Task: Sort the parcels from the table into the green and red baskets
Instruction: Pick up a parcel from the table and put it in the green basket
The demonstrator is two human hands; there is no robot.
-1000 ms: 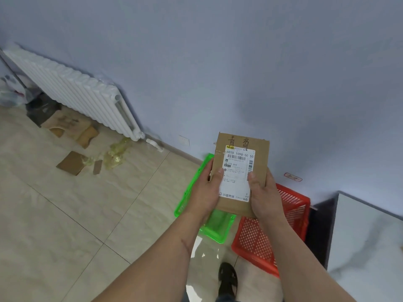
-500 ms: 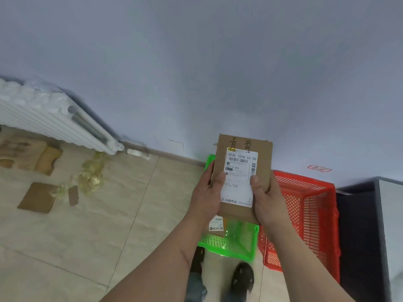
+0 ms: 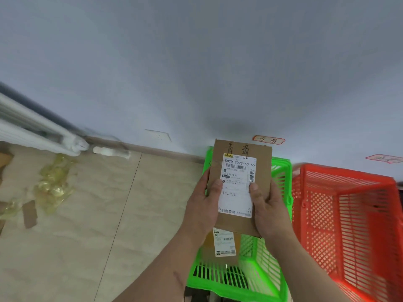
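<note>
a: where's the parcel?

b: the cardboard parcel (image 3: 239, 188) is upright between both hands, above the green basket (image 3: 261, 277). left hand (image 3: 202, 208) grips its left edge, right hand (image 3: 267, 205) the right, thumbs curled onto the white shipping label (image 3: 237, 186).

a: readable?

b: "502d t098-50 55", handwriting above. another labelled parcel (image 3: 222, 245) lies in the green basket; red basket (image 3: 349, 225) just beside.

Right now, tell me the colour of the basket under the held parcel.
Bright green plastic basket, head view.
</note>
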